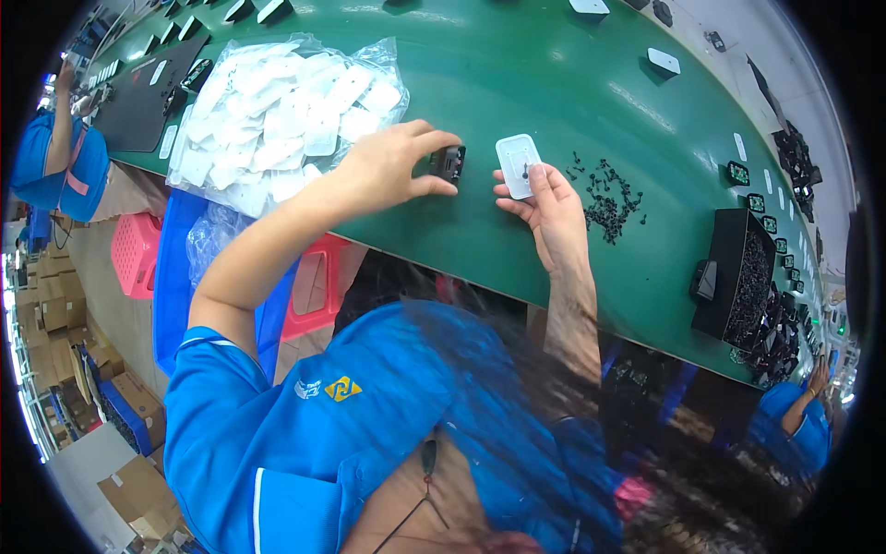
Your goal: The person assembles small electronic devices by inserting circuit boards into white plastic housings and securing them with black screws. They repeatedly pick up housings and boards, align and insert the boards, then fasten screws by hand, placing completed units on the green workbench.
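Note:
My left hand [392, 164] grips a small black box-shaped housing [449, 164] between thumb and fingers, just over the green table [480, 88]. To its right, my right hand [554, 208] holds a white rectangular plastic cover [517, 150] with rounded corners, its hollow side up. The right thumb presses near a tiny dark piece on the cover; I cannot tell what that piece is. Close by, on the right, lies a loose scatter of small black parts [609, 203]. A clear plastic bag full of white covers [277, 115] lies beyond my left forearm.
A black bin [723, 277] of small dark parts stands at the table's right end, beside a row of small housings. A white-topped housing [663, 63] sits farther back. Below the left edge are a blue tub [171, 277] and pink stools [137, 254]. Co-workers sit at both sides.

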Demonstrator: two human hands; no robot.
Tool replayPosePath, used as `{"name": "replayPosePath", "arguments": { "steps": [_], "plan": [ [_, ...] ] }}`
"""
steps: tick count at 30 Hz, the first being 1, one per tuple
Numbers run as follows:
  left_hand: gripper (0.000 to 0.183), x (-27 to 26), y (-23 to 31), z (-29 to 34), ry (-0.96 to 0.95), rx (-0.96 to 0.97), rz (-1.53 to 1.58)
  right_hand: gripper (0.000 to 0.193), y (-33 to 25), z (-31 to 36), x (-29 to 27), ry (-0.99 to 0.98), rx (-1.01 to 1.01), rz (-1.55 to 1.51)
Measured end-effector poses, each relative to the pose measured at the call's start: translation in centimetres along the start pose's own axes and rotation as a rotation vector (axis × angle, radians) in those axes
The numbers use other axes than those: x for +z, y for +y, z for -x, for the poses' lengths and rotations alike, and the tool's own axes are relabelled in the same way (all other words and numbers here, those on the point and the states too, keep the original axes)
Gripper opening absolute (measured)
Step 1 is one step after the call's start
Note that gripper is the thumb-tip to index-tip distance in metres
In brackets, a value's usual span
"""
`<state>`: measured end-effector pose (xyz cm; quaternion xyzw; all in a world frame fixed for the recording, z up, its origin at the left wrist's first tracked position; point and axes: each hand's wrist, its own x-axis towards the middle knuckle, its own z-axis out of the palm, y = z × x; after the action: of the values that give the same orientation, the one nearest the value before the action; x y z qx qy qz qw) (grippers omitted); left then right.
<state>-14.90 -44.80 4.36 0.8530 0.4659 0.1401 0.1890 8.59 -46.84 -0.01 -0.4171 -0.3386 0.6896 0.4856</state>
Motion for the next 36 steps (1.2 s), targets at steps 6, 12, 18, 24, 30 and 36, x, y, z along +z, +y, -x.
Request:
{"name": "replayPosePath", "arguments": {
  "steps": [6,12,18,24,30,36],
  "plan": [
    [0.056,2.3,0.3,3.0,0.209,0.057,-0.029,0.027,-0.6,2.0,0.8,-0.019,-0.041,0.131],
    [0.054,3.1,0.3,4.4,0.259,-0.001,0.236,0.027,-0.9,3.2,1.2,-0.058,-0.051,0.161],
    [0.049,4.0,-1.2,4.1,0.175,-0.345,1.249,0.029,-0.5,3.4,1.6,-0.086,-0.061,0.106],
    [0.047,4.0,-1.3,4.1,0.216,-0.424,1.336,0.028,-0.6,3.5,1.8,-0.076,-0.039,0.102],
    [0.041,3.7,-2.5,5.3,0.152,-0.483,1.046,0.025,-1.1,4.1,1.8,-0.091,0.017,0.179],
    [0.044,4.7,-2.4,5.7,0.195,-0.406,0.778,0.024,-0.6,3.8,2.2,-0.070,0.014,0.164]
  ]
}}
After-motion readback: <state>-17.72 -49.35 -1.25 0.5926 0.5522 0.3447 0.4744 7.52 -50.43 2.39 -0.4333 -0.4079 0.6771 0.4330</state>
